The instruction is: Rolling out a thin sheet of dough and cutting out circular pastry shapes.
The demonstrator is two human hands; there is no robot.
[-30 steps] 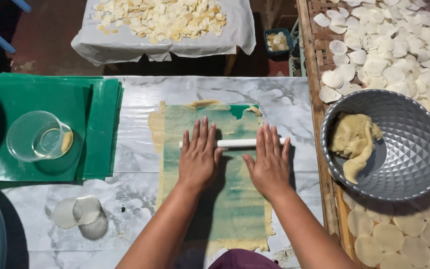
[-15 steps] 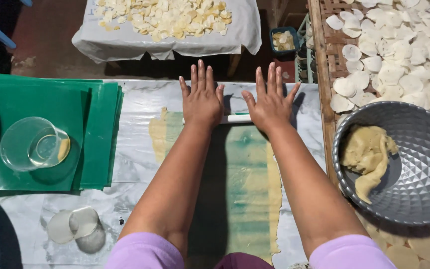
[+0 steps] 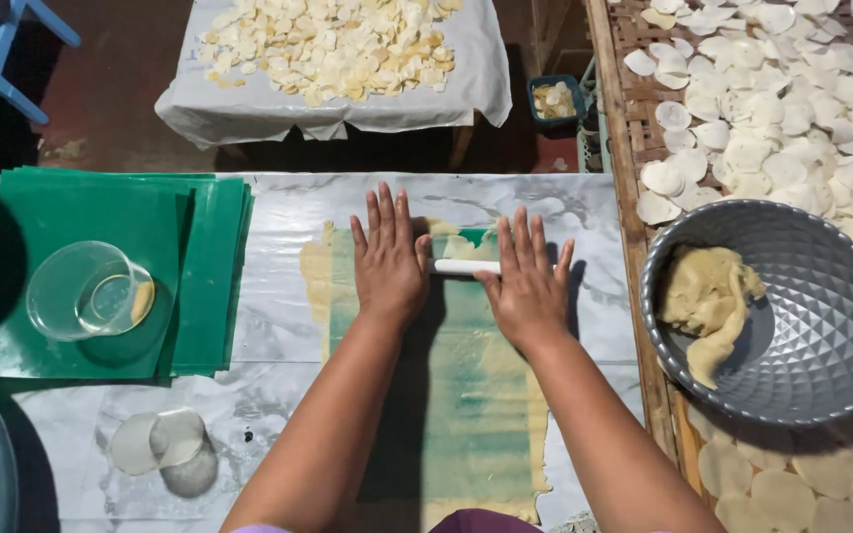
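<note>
My left hand (image 3: 389, 259) and my right hand (image 3: 528, 278) lie flat, fingers spread, on a white rolling pin (image 3: 463, 266); only its short middle piece shows between them. The pin rests across a long green plastic sheet (image 3: 451, 415) with thin yellowish dough (image 3: 315, 286) spread under it and showing along its edges. The sheet lies lengthwise on a marble-patterned tabletop (image 3: 278, 316), and the pin sits near the sheet's far end.
Stacked green sheets (image 3: 204, 266) with a clear cup (image 3: 91, 291) lie left; two clear lids (image 3: 155, 441) nearer me. A grey metal bowl (image 3: 821, 326) with dough (image 3: 708, 301) stands right, on a rack of pale round discs (image 3: 772, 118). Beyond, a cloth-covered table (image 3: 333, 99) holds more pieces.
My hands and the pin rolled to the far end of the sheet half a second ago, then came back a little toward me. The dough sheet stays in place.
</note>
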